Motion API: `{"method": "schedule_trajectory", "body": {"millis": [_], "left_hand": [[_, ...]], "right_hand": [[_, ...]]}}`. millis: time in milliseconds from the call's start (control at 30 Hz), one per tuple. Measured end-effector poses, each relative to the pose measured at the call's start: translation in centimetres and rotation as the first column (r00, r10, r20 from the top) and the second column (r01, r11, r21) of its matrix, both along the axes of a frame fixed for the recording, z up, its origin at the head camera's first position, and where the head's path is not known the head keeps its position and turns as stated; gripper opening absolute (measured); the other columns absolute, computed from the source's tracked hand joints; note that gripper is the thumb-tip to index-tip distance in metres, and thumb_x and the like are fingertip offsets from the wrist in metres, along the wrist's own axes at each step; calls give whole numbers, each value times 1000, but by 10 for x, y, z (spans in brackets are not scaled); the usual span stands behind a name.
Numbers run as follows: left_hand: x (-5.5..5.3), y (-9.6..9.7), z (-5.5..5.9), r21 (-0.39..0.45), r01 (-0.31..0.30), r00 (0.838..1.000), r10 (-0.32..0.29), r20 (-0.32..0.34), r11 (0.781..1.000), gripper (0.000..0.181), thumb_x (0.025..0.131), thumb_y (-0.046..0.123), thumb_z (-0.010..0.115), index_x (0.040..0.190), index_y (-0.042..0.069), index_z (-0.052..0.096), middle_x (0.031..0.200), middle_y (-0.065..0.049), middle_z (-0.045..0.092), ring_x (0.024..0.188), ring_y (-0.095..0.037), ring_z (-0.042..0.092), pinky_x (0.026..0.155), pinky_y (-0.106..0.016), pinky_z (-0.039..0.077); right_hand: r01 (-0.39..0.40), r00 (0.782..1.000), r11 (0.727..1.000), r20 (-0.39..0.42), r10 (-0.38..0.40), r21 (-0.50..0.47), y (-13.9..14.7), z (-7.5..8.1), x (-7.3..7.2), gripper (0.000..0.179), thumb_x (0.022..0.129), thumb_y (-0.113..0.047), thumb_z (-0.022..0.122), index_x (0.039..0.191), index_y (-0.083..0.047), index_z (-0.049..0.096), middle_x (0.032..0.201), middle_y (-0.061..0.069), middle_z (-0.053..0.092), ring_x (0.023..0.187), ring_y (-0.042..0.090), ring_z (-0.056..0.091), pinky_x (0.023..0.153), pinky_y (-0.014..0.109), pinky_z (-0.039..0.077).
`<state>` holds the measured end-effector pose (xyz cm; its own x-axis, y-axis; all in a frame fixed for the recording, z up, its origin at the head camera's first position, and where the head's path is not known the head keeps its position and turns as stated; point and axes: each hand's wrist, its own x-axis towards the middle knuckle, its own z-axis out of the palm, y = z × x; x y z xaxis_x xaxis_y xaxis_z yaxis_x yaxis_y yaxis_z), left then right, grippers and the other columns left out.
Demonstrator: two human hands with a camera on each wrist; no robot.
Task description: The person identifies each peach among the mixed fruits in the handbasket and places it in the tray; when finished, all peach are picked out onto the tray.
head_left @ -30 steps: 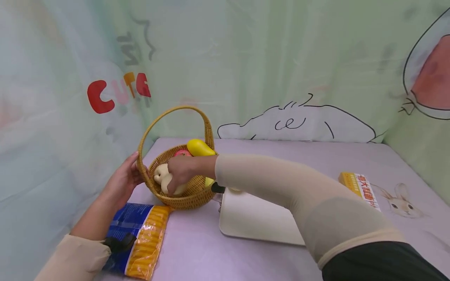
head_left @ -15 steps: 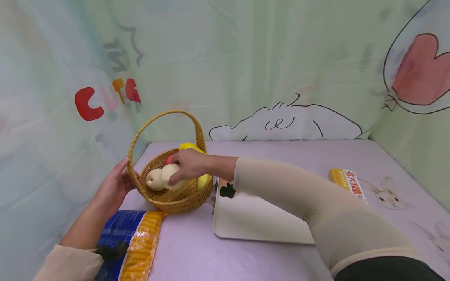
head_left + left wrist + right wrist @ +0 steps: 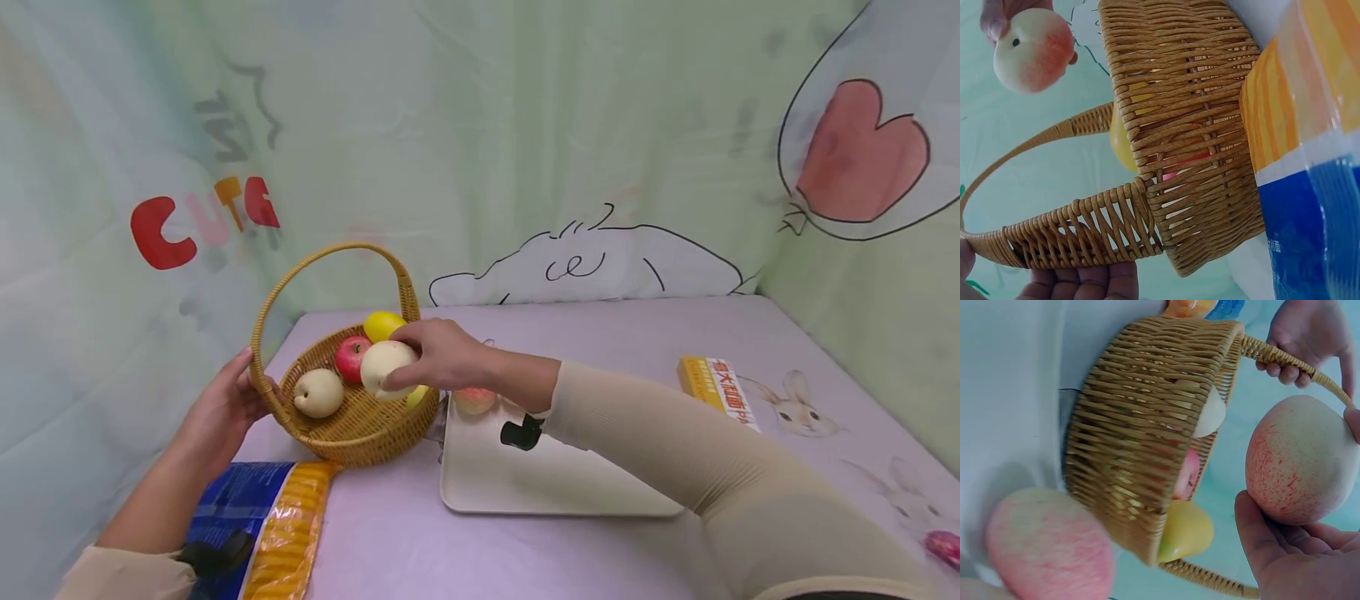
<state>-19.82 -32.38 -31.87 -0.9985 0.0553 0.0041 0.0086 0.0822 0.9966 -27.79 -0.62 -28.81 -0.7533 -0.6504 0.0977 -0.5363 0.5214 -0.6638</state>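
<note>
My right hand (image 3: 450, 357) holds a pale peach (image 3: 384, 369) with a red blush, raised over the right side of a wicker basket (image 3: 378, 448). In the right wrist view the thumb and fingers wrap this peach (image 3: 1297, 465). My left hand (image 3: 221, 408) grips the basket's arched handle (image 3: 1054, 240) at its left side. Inside the basket are another pale round fruit (image 3: 318, 393), a red apple (image 3: 349, 359) and a yellow fruit (image 3: 382, 325). More yellow shows low behind the held peach. A pinkish peach (image 3: 474, 402) lies on the white tray (image 3: 555, 483), partly under my right forearm.
A blue and orange plastic bag (image 3: 288, 525) lies in front of the basket, beneath my left forearm. On the right stands a yellow and white box (image 3: 716, 387). A small purple-pink item (image 3: 943, 547) sits at the right edge. Curtains border the table's back and sides.
My right hand has lifted the peach from beside the other pale fruit, up and to the right, uncovering the apple. The left hand still holds the handle. The head view has turned right.
</note>
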Motion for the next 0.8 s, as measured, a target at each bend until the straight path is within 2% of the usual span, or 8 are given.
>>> {"method": "schedule_trajectory", "body": {"millis": [200, 367, 600, 800], "left_hand": [[1, -1, 1, -5, -11, 1000, 11, 5, 1000, 53, 110, 55, 34, 88, 21, 69, 84, 5, 69, 91, -16, 66, 91, -23, 48], [1, 1, 2, 2, -19, 1000, 19, 16, 1000, 52, 110, 55, 35, 89, 21, 69, 84, 5, 68, 90, -16, 65, 91, -24, 48], [4, 3, 3, -5, 3, 1000, -3, 10, 1000, 51, 109, 56, 36, 88, 21, 68, 84, 5, 68, 90, -15, 64, 92, -23, 47], [4, 4, 3, -1, -3, 1000, 3, 5, 1000, 51, 108, 58, 38, 89, 21, 67, 84, 5, 68, 90, -15, 64, 92, -24, 48]], "right_hand": [[78, 996, 995, 52, -75, -59, 24, -13, 7, 48, 84, -35, 85, 126, -19, 69, 104, -6, 72, 95, 15, 62, 85, 30, 50], [97, 991, 991, 105, -87, -96, 47, -27, 16, 49, 85, -35, 85, 128, -17, 68, 102, -4, 71, 93, 15, 62, 83, 30, 50], [98, 992, 992, 87, -91, -78, 69, -45, 30, 45, 83, -35, 85, 121, -16, 69, 94, -4, 69, 88, 14, 60, 77, 29, 50], [89, 993, 995, 85, -85, -49, 78, -64, 38, 48, 81, -34, 87, 121, -15, 68, 93, -7, 69, 88, 12, 60, 79, 28, 49]]}}
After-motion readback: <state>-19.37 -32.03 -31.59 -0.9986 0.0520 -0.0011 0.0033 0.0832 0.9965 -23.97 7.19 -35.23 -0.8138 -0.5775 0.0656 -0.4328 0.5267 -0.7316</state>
